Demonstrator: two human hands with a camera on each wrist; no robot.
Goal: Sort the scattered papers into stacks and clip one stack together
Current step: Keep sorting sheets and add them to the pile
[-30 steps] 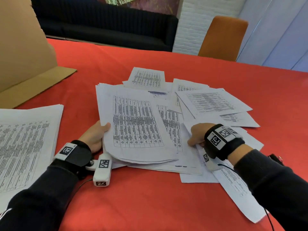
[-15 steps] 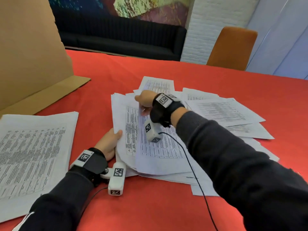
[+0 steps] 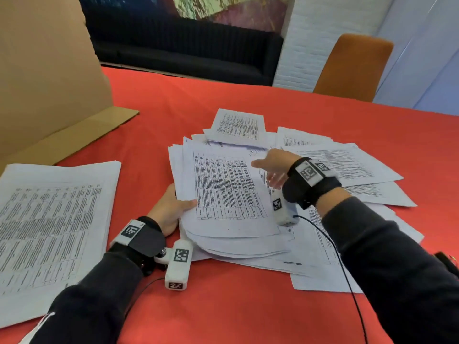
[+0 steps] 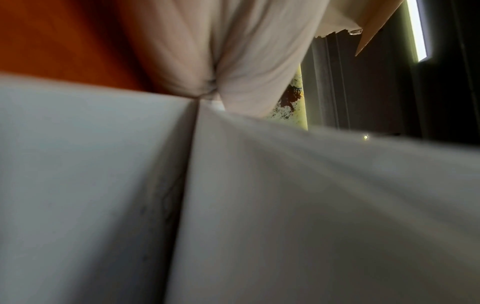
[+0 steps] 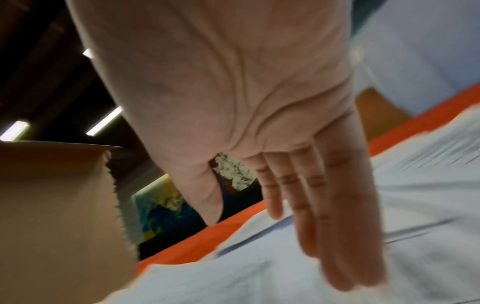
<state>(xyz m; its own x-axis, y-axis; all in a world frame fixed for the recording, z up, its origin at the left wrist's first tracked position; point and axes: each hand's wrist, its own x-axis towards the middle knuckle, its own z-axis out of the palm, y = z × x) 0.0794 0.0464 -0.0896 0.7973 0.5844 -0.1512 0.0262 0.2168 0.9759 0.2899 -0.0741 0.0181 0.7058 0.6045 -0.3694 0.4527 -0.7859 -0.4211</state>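
Observation:
A loose bundle of printed sheets (image 3: 223,194) lies on the red table. My left hand (image 3: 173,207) grips its left edge, thumb on top and fingers underneath; the left wrist view shows only blurred white paper (image 4: 259,205) close up. My right hand (image 3: 270,165) hovers open over the bundle's right side, fingers straight; the right wrist view shows the fingers (image 5: 324,216) stretched over paper (image 5: 259,277). More scattered sheets (image 3: 347,165) spread to the right and behind. A sorted stack (image 3: 49,227) sits at the left. No clip is in view.
A brown cardboard panel (image 3: 44,78) stands at the back left with its flap on the table. An orange chair (image 3: 352,68) and a dark sofa (image 3: 186,50) stand beyond the far edge. A small dark object (image 3: 447,264) lies at the right edge.
My right hand reached across to the bundle's far left corner, then drew back right to hover over its right side. The left hand kept its grip on the edge.

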